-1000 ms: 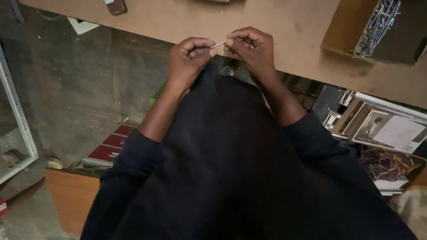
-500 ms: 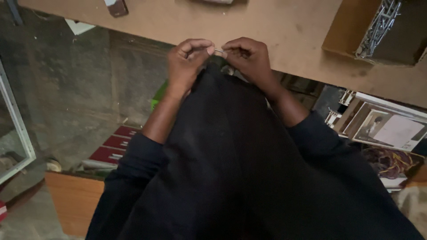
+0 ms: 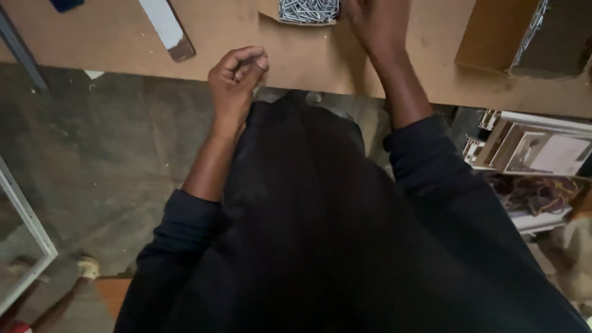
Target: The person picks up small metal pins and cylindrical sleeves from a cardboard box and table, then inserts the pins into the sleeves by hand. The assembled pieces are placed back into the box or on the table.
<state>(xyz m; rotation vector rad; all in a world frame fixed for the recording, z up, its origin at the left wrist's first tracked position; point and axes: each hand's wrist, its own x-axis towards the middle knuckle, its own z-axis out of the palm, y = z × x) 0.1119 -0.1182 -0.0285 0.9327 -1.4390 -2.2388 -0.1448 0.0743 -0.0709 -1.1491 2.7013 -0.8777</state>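
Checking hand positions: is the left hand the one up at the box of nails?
No, the left hand is curled loosely at the board's near edge, while the right hand reaches beside the box of nails.

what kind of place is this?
Likely a small workshop, perhaps framing or woodwork. A bare board worktop holds an open box of metal nails, which the right hand reaches toward; the left hand is curled at the edge. Framed pictures are stacked below.

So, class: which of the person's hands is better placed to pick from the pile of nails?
Probably the right hand: it already reaches beside the pile of nails on the board. The left hand sits curled, farther back at the board's edge.
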